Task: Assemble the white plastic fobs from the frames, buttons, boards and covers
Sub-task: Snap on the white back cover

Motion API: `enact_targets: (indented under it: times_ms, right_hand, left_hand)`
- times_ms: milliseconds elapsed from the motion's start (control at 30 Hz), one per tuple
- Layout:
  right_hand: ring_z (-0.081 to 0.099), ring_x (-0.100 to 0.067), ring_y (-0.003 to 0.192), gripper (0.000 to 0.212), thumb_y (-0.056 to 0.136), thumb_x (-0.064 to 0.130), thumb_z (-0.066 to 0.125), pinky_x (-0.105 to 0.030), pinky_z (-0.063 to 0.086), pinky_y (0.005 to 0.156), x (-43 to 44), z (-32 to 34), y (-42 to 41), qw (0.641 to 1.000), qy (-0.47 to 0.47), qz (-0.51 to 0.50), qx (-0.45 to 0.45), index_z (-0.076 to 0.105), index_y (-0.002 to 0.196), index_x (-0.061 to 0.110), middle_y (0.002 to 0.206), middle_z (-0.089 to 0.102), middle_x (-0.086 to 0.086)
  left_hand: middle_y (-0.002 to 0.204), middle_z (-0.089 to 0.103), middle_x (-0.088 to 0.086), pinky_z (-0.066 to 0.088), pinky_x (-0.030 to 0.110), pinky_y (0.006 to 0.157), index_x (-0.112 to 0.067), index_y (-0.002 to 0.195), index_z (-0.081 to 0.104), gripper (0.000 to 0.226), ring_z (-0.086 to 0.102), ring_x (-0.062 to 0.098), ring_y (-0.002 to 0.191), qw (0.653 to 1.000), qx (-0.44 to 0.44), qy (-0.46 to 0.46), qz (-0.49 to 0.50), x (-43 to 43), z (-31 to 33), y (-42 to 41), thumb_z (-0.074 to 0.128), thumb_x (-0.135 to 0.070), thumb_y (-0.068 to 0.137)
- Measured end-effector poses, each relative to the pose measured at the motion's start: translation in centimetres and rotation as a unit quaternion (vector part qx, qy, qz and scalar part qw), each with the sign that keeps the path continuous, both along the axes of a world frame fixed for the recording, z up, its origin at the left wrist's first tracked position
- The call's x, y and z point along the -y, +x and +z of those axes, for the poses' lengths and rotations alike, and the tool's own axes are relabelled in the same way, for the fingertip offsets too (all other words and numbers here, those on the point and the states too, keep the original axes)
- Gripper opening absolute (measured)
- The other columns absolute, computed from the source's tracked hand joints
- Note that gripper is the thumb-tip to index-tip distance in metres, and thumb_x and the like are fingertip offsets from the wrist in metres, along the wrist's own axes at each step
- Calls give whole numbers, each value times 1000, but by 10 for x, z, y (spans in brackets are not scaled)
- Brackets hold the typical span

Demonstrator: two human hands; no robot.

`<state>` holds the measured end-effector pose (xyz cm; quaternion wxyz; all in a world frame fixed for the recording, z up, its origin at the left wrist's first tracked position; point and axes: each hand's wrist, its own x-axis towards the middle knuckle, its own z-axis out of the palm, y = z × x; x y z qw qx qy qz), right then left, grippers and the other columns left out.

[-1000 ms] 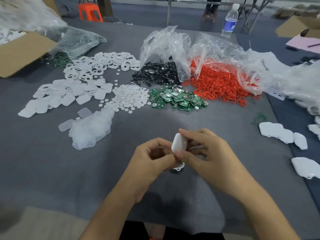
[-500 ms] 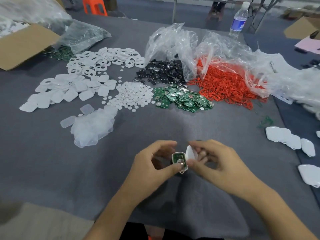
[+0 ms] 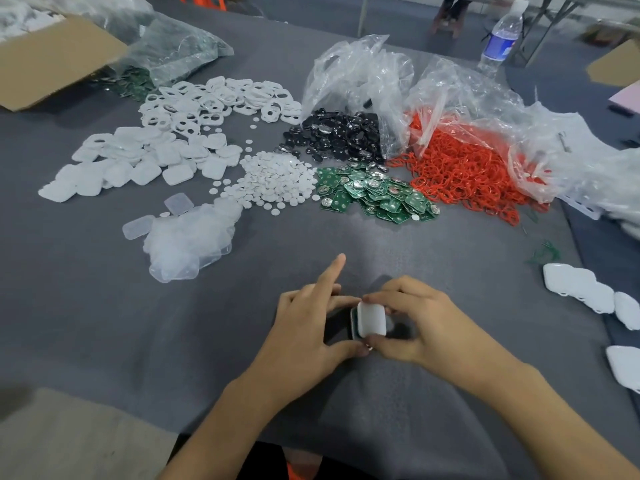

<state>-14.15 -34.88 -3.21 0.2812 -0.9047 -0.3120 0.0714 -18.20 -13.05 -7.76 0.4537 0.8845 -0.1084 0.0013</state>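
Although the water bottle [image 3: 500, 36] carries a blue label, its print is too blurred to read. The fob [image 3: 371, 320] is held low over the grey table [image 3: 104, 323], near its front edge. Right hand [image 3: 426, 323] pinches it end to end, thumb and forefinger on the white cover. Left hand [image 3: 308, 327] pinches its left side between thumb and a finger, forefinger straight. Only a dark edge shows under the cover; the inside is hidden. Green boards [image 3: 374, 195] lie beyond. Finished fobs [image 3: 585, 289] are cut off at the right.
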Motion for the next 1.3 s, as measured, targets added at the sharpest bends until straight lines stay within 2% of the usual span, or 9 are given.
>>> enact_targets:
  times_ms: [233,367,600,800,867,1000,1067,1167,1300]
  right_hand:
    - [57,1,97,45,80,42,79,-13,45,81,-1,-2,2,1000,3,21,4,68,121,29,108,52,24]
    - [57,0,96,47,79,45,80,-19,47,81,-1,0,3,1000,1,28,3,69,121,27,107,53,22]
    - [55,-1,89,44,79,39,82,-19,46,78,-6,2,0,1000,-15,18,8,71,120,27,100,48,24]
    - [56,-10,82,34,79,28,83,-34,50,74,-14,3,-5,999,-35,-14,11,74,111,28,91,51,14]
    - [57,-16,81,31,78,25,82,-39,50,73,-17,3,-6,999,-41,-25,11,75,108,27,90,52,8]
    - [56,-18,76,27,73,20,85,-42,49,70,-22,1,-5,998,-47,-46,10,79,99,23,83,52,7]
    - [56,-19,75,29,71,19,86,-41,49,69,-22,1,-4,997,-43,-56,7,80,99,21,81,53,4]
    - [59,-19,80,32,76,17,84,-40,50,72,-23,-3,-11,997,-38,-61,11,78,108,17,87,57,0]
    - [63,-12,88,32,82,5,79,-21,50,77,-20,-11,-27,995,22,-86,42,76,113,13,98,63,2]
  left_hand:
    - [127,62,-36,7,-2,99,-70,147,1,113,17,-29,127,1000,-29,-10,5,-1,-2,1,86,-49,74]
    - [123,64,-36,9,4,104,-59,153,14,111,21,-27,129,999,-34,-16,4,-1,-2,2,88,-44,72]
    - [118,63,-39,11,10,109,-46,154,30,103,32,-18,134,1000,-21,7,6,0,0,5,89,-45,69]
    - [123,63,-35,9,10,110,-41,152,38,79,36,-12,137,1000,-14,19,-2,-1,4,5,80,-36,85]
    - [120,62,-40,13,14,112,-40,151,40,73,36,-14,135,999,-17,28,3,-1,6,6,77,-33,89]
    - [99,52,-59,29,32,118,-38,142,51,72,46,-8,131,999,-52,8,6,2,10,7,86,-28,80]
    - [102,62,-46,34,29,115,-41,137,53,71,47,-5,130,997,-72,-3,25,5,11,10,88,-23,77]
    - [113,69,-19,36,5,97,-41,131,57,72,52,-4,119,995,-89,-13,43,9,13,15,90,-13,73]
    - [104,76,-21,41,6,87,-35,124,63,67,60,-5,105,994,-93,-32,41,13,19,15,89,-6,70]
